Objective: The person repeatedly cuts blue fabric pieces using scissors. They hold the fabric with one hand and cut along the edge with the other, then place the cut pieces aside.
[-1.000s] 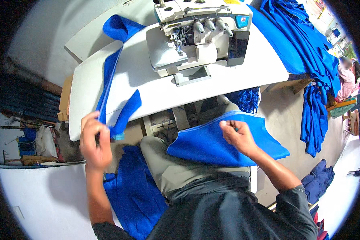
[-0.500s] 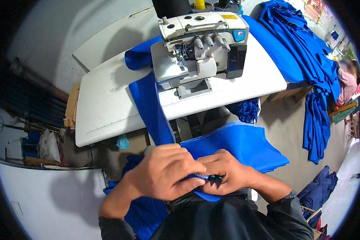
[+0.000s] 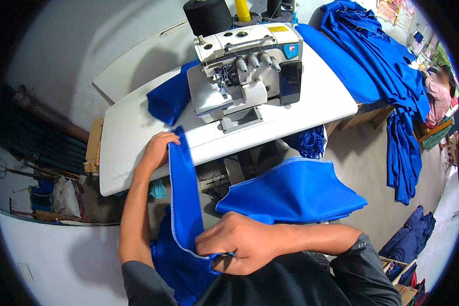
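My left hand (image 3: 158, 148) pinches the upper end of a blue fabric strip (image 3: 185, 183) with a white stitched edge, at the front of the white table (image 3: 127, 127). Below it, my right hand (image 3: 239, 242) grips the strip's lower end and a small dark-and-teal tool (image 3: 224, 260), mostly hidden, possibly thread snips. A white overlock machine (image 3: 255, 86) stands on the table, with another blue piece (image 3: 171, 97) beside its left side. A folded blue panel (image 3: 285, 188) rests on my lap, right of the strip.
Thread cones (image 3: 209, 15) stand behind the machine. A pile of blue fabric (image 3: 367, 71) drapes over the right side, with navy cloth (image 3: 408, 234) lower right. A person in pink (image 3: 436, 97) is at the far right. A cardboard piece (image 3: 93, 148) is left of the table.
My hands came together at the lap, then my left moved up and away with the strip's upper end, stretching it out. My right hand shifted down and left.
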The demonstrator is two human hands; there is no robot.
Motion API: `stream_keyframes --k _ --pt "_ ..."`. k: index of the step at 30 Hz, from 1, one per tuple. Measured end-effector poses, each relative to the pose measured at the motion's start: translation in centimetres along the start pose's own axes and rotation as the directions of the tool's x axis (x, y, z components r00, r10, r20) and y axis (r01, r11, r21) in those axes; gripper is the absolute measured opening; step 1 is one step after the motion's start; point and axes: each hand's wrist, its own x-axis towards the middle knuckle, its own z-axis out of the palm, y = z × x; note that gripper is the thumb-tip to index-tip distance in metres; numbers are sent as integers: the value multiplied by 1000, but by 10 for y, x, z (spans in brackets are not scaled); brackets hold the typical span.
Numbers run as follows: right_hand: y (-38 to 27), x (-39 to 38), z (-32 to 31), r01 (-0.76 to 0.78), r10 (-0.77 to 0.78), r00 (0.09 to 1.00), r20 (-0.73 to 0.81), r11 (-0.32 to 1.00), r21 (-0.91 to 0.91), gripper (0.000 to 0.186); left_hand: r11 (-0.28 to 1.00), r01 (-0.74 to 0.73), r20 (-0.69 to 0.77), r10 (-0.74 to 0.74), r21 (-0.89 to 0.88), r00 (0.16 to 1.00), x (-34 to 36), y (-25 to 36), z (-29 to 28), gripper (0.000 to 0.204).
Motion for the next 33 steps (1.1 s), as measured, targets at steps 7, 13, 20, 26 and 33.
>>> stream_keyframes --k 7,13,20,26,33 --pt "-33 -103 -77 -343 318 911 -264 938 -52 19 973 121 -344 -184 -197 921 -95 -6 -58 24" --pt "-43 -254 -105 -454 313 580 -752 891 21 8 992 -127 -590 110 13 800 -140 101 -107 36" --pt "-78 -254 -119 -397 311 615 -725 916 56 25 535 -845 -315 800 -12 511 -170 123 -214 31" --pt "-81 -255 -128 -398 289 601 -745 917 35 36 349 -924 -214 901 -158 377 -174 110 -248 30" --pt "-85 -260 -130 -425 264 606 -750 905 -26 34 248 -934 -172 940 -256 296 -193 85 -275 33"
